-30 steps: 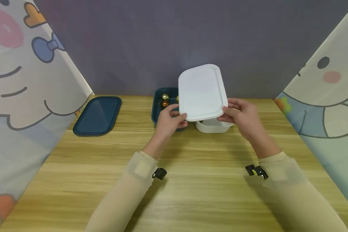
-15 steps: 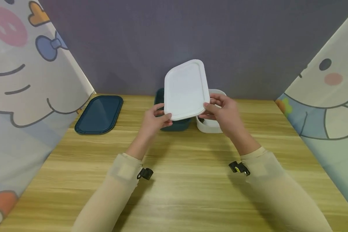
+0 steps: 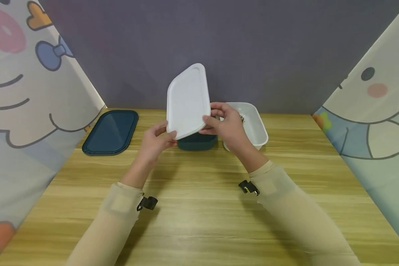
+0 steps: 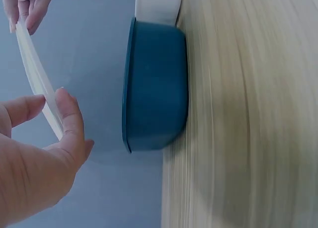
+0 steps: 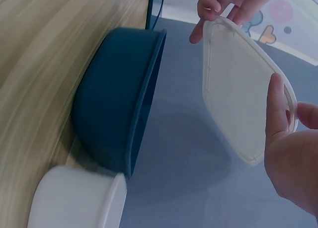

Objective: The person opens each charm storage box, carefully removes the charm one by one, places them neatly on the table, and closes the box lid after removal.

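White lid (image 3: 187, 100): It is up in the air between the two hands, tipped up on its side. It is above the blue box and does not touch it. In the right wrist view you can see its inner side (image 5: 243, 89). In the left wrist view you see only its thin edge (image 4: 37, 74).

Left hand (image 3: 154, 142): It pinches the lid's near left corner. The thumb is on one side and the fingers are on the other side. The left wrist view shows the thumb (image 4: 69, 121) pressed on the lid's edge.

Right hand (image 3: 227, 125): It pinches the lid's right edge, thumb in front and curled fingers behind.

Blue box (image 3: 197, 142): It sits on the table just under and behind the hands. The lid hides most of it in the head view. From the wrist views its side (image 4: 156, 86) shows well.

White box (image 3: 252, 127): It is open and stands just behind the right hand, right beside the blue box. Something small and dark is inside, too small to tell.

Blue lid (image 3: 110, 132): It lies flat, well away to the left of the left hand.

Table (image 3: 199, 221): It is light wood, and both boxes and the blue lid rest on it.

Sleeves: Both arms have pale sleeves, with a small black clip at each wrist (image 3: 147, 203).
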The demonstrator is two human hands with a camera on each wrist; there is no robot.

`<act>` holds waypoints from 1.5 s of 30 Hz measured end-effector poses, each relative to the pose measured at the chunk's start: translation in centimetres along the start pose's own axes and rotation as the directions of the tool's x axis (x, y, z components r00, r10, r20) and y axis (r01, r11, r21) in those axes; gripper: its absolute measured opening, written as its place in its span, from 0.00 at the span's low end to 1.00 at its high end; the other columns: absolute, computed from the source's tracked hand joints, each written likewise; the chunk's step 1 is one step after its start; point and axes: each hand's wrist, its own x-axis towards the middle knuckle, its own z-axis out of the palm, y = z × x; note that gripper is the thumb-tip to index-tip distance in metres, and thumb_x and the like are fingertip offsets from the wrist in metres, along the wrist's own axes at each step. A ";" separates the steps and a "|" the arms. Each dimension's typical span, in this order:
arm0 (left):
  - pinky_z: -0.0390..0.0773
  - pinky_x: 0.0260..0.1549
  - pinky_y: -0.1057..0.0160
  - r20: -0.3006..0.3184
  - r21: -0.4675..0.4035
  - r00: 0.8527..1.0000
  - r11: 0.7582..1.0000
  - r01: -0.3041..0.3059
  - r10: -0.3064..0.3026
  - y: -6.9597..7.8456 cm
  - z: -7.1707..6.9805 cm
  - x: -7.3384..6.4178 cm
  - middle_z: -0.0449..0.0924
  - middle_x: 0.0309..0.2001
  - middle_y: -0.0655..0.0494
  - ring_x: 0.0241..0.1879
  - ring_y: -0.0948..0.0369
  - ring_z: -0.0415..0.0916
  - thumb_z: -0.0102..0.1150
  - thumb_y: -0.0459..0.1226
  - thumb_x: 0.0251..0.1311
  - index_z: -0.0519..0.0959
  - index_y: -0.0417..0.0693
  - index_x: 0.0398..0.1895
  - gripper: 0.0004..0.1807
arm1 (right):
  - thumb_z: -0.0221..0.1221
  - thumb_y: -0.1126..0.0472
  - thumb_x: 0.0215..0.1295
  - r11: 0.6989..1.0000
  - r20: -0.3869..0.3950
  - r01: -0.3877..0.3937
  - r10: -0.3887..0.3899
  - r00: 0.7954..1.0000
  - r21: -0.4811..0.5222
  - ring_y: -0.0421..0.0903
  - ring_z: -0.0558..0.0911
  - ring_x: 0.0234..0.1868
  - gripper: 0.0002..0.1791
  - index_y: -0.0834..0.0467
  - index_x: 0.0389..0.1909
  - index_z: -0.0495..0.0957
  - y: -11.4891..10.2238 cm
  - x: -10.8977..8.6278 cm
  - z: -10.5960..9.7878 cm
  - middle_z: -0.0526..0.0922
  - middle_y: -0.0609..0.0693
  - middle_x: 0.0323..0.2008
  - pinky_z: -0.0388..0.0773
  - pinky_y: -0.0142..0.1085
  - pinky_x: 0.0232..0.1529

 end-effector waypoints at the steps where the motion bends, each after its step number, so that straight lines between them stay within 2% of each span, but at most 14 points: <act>1: 0.88 0.49 0.61 -0.001 0.018 1.000 1.000 -0.004 0.004 0.0 -0.3 -0.2 0.69 0.76 0.43 0.41 0.60 0.85 0.62 0.36 0.77 0.61 0.44 0.84 0.36 | 0.62 0.70 0.75 1.000 0.008 -0.002 0.002 1.000 -0.003 0.47 0.91 0.34 0.24 0.64 0.68 0.70 0.0 0.1 0.4 0.81 0.57 0.49 0.91 0.46 0.44; 5: 0.88 0.54 0.58 -0.011 0.119 1.000 0.993 -0.025 0.027 -0.1 -1.6 -0.7 0.66 0.79 0.46 0.45 0.61 0.86 0.61 0.40 0.78 0.64 0.44 0.82 0.34 | 0.63 0.69 0.75 1.000 0.034 -0.004 0.004 0.999 -0.016 0.48 0.91 0.31 0.24 0.62 0.69 0.71 0.1 0.6 1.9 0.82 0.59 0.50 0.91 0.46 0.45; 8: 0.84 0.62 0.49 -0.012 0.227 1.000 0.974 -0.025 0.028 -0.4 -2.3 -1.0 0.63 0.81 0.44 0.53 0.49 0.88 0.59 0.45 0.79 0.62 0.44 0.83 0.35 | 0.63 0.69 0.75 1.000 0.051 -0.005 0.006 0.999 -0.020 0.48 0.90 0.30 0.24 0.62 0.69 0.70 0.3 0.9 3.0 0.82 0.60 0.50 0.91 0.45 0.45; 10: 0.81 0.65 0.43 -0.012 0.314 0.999 0.949 -0.024 0.030 -0.6 -2.6 -1.2 0.62 0.81 0.41 0.62 0.44 0.84 0.58 0.48 0.80 0.61 0.44 0.84 0.37 | 0.63 0.70 0.75 1.000 0.065 -0.005 0.007 0.998 -0.029 0.47 0.91 0.30 0.25 0.62 0.69 0.70 0.6 1.0 3.7 0.83 0.60 0.50 0.91 0.45 0.45; 12: 0.77 0.68 0.40 -0.010 0.396 0.999 0.917 -0.040 0.048 -0.8 -3.0 -1.4 0.62 0.81 0.38 0.71 0.39 0.75 0.57 0.51 0.79 0.62 0.44 0.84 0.38 | 0.63 0.69 0.75 0.999 0.080 -0.002 0.006 0.997 -0.047 0.46 0.91 0.31 0.26 0.63 0.70 0.69 0.9 1.2 4.5 0.83 0.61 0.51 0.91 0.45 0.44; 15: 0.73 0.71 0.37 -0.004 0.479 0.992 0.871 -0.106 0.123 -1.1 -3.3 -1.8 0.63 0.81 0.39 0.80 0.42 0.64 0.57 0.53 0.79 0.67 0.43 0.81 0.36 | 0.63 0.69 0.76 0.996 0.109 0.004 0.006 0.994 -0.088 0.49 0.91 0.34 0.27 0.63 0.72 0.68 1.3 1.5 5.8 0.84 0.62 0.51 0.91 0.46 0.44; 19: 0.67 0.75 0.35 0.017 0.530 0.975 0.824 -0.198 0.223 -1.1 -3.5 -2.6 0.64 0.81 0.42 0.82 0.43 0.60 0.56 0.54 0.79 0.72 0.45 0.78 0.33 | 0.62 0.67 0.77 0.987 0.152 0.016 0.008 0.988 -0.158 0.56 0.92 0.39 0.28 0.63 0.73 0.67 1.4 1.7 7.5 0.84 0.62 0.51 0.90 0.48 0.47; 24: 0.78 0.67 0.41 0.024 0.535 0.953 0.801 -0.268 0.302 -0.8 -3.0 -3.5 0.71 0.77 0.40 0.78 0.42 0.68 0.58 0.50 0.79 0.74 0.50 0.76 0.28 | 0.63 0.62 0.78 0.952 0.194 0.026 0.035 0.980 -0.303 0.53 0.91 0.40 0.28 0.60 0.73 0.67 2.0 1.7 9.1 0.85 0.57 0.51 0.90 0.42 0.45; 27: 0.84 0.58 0.46 0.009 0.556 0.923 0.765 -0.325 0.385 -0.5 -2.7 -3.7 0.77 0.72 0.39 0.73 0.40 0.74 0.61 0.41 0.78 0.78 0.47 0.73 0.23 | 0.64 0.59 0.78 0.935 0.211 0.018 0.061 0.976 -0.354 0.51 0.91 0.39 0.28 0.59 0.74 0.67 2.3 1.7 9.7 0.85 0.55 0.51 0.90 0.39 0.43; 30: 0.86 0.52 0.48 -0.019 0.582 0.890 0.729 -0.360 0.455 -0.3 -2.5 -3.9 0.81 0.68 0.37 0.69 0.38 0.77 0.63 0.34 0.75 0.82 0.42 0.68 0.20 | 0.63 0.59 0.78 0.935 0.227 0.009 0.077 0.971 -0.355 0.51 0.92 0.40 0.27 0.58 0.73 0.68 2.5 1.7 10.0 0.85 0.55 0.51 0.90 0.37 0.42; 33: 0.86 0.51 0.46 -0.053 0.588 0.884 0.730 -0.349 0.465 -0.2 -2.6 -3.9 0.83 0.65 0.38 0.68 0.40 0.79 0.64 0.33 0.75 0.84 0.40 0.65 0.18 | 0.62 0.60 0.79 0.934 0.253 0.016 0.080 0.964 -0.356 0.48 0.92 0.43 0.28 0.56 0.75 0.68 2.8 1.9 10.4 0.85 0.54 0.52 0.89 0.34 0.42; 38: 0.84 0.58 0.40 -0.097 0.573 0.907 0.768 -0.286 0.410 -0.5 -2.9 -4.1 0.86 0.61 0.36 0.67 0.40 0.81 0.60 0.35 0.78 0.82 0.36 0.64 0.18 | 0.59 0.62 0.81 0.936 0.302 0.018 0.095 0.949 -0.353 0.47 0.92 0.50 0.31 0.56 0.81 0.64 3.5 2.2 10.9 0.85 0.55 0.55 0.89 0.34 0.47; 42: 0.82 0.61 0.38 -0.130 0.547 0.915 0.798 -0.254 0.381 -0.8 -3.3 -4.0 0.85 0.62 0.35 0.65 0.39 0.82 0.60 0.37 0.78 0.82 0.35 0.64 0.19 | 0.56 0.63 0.83 0.936 0.325 0.015 0.108 0.939 -0.352 0.50 0.92 0.51 0.32 0.55 0.83 0.61 4.0 2.3 11.0 0.85 0.56 0.57 0.89 0.41 0.52; 45: 0.83 0.59 0.39 -0.140 0.531 0.922 0.814 -0.238 0.360 -1.0 -3.5 -3.9 0.84 0.64 0.36 0.65 0.40 0.82 0.59 0.38 0.79 0.80 0.34 0.66 0.20 | 0.53 0.63 0.84 0.933 0.353 0.025 0.111 0.929 -0.360 0.51 0.91 0.51 0.31 0.53 0.84 0.60 4.2 2.3 11.0 0.84 0.57 0.57 0.88 0.45 0.55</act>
